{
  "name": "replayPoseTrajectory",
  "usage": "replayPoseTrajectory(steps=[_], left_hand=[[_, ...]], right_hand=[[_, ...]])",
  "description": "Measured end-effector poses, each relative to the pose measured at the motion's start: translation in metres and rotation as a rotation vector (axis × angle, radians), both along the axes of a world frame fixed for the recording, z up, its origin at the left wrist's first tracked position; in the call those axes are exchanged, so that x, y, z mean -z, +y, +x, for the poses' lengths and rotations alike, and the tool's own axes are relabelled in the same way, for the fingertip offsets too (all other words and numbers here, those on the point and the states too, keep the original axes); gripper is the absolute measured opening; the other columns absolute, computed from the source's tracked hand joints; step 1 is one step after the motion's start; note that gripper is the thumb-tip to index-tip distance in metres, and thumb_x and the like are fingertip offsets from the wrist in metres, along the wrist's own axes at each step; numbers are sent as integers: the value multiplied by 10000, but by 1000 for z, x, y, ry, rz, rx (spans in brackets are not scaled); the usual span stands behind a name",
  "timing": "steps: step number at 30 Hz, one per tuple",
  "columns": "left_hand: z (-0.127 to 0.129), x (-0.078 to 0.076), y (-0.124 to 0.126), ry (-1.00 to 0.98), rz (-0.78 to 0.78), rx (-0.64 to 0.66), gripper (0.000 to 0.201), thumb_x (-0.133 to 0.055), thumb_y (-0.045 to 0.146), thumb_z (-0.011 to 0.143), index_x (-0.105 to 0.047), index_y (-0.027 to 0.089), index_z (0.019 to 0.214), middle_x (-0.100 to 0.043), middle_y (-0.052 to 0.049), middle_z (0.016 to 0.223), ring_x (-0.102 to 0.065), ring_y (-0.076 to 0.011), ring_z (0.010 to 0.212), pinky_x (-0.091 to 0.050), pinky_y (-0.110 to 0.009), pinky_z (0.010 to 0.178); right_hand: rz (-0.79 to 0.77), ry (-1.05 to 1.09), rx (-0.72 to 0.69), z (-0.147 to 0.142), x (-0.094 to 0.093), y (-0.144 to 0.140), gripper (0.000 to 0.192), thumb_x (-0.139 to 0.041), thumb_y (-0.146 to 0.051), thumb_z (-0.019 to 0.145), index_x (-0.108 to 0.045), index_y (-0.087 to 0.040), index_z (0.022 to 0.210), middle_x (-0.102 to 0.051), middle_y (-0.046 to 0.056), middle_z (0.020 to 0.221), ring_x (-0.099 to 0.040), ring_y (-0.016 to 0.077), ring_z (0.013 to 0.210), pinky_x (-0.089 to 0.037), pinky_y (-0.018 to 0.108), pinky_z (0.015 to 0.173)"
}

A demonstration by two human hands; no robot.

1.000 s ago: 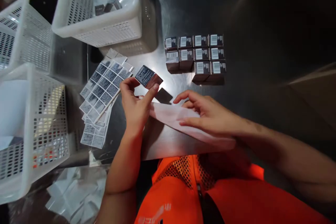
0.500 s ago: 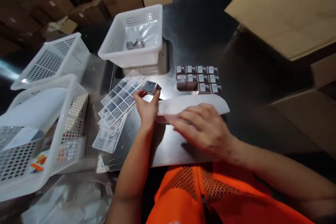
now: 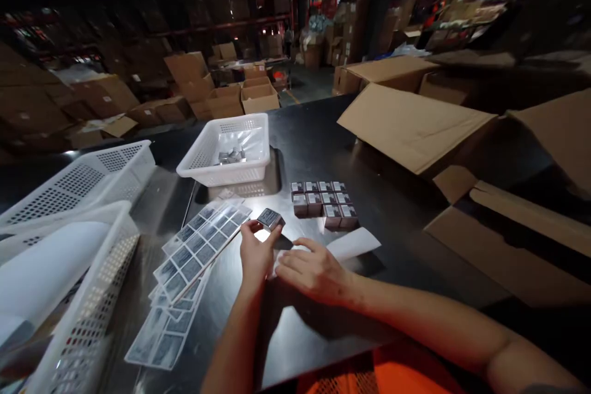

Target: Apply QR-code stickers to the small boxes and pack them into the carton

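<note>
My left hand [image 3: 257, 252] pinches a small box [image 3: 270, 219] with a dark printed label on top between thumb and fingers. Just right of it, my right hand [image 3: 314, 271] is closed over a white paper strip [image 3: 353, 245]. The strip's free end sticks out to the right above the table. What lies under my right palm is hidden. Left of my hands, overlapping sheets of square grey labels [image 3: 198, 252] are fanned on the table. Beyond the strip, several small boxes [image 3: 323, 200] stand in tight rows, with pale labels on top.
A white basket [image 3: 224, 175] with a clear bag and small silvery pieces stands at the back on the metal table [image 3: 305, 148]. More white baskets [image 3: 108, 271] sit at the left, one holding a rolled white sheet. Large open cartons [image 3: 410, 129] occupy the right side.
The head view has tilted up, showing more of the warehouse. My right hand has slid left along the white strip toward my left hand. My left hand still holds the small box.
</note>
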State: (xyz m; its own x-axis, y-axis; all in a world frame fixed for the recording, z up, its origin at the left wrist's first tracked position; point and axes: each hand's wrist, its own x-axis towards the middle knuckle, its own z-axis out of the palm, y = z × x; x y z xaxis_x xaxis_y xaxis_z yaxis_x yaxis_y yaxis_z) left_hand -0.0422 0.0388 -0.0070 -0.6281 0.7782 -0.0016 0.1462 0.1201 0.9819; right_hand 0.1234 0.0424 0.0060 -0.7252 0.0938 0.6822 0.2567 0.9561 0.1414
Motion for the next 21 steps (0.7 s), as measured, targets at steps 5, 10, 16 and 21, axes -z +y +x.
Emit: replayPoseTrajectory(steps=[5, 10, 16, 21], left_hand=[[5, -1, -3, -20, 46, 36, 504, -881, 358, 632, -564, 241, 1005, -687, -35, 1009, -682, -253, 997, -500, -430, 972], [10, -9, -1, -146, 113, 102, 587, -848, 305, 675, -628, 253, 1216, -697, -63, 1118, -708, -210, 924, -559, -314, 749], [23, -14, -11, -183, 175, 372, 579, -845, 175, 631, -665, 275, 1173, -698, -43, 1250, -607, -69, 646, -407, -175, 499], [32, -10, -22, -215, 117, 601, 525, -822, 118, 656, -597, 291, 1097, -685, -25, 1373, -404, 8, 478, -276, -165, 438]], right_hand=[[-51, 157, -184, 9, -19, -11, 146, -613, -168, 983, -681, -252, 884, -804, -45, 1049, -720, 157, 971, -577, 392, 917], [-746, 414, -458, 34, -56, -11, 80, -644, -314, 987, -708, -267, 977, -766, 42, 933, -712, 194, 928, -617, 365, 818], [-1262, 818, -180, 65, -58, 27, 151, -824, -369, 847, -711, -270, 829, -718, 0, 811, -708, 180, 790, -601, 342, 763], [-1627, 631, -118, 79, -49, 37, 349, -843, -325, 814, -690, -241, 1116, -703, -29, 806, -705, 143, 769, -590, 318, 794]])
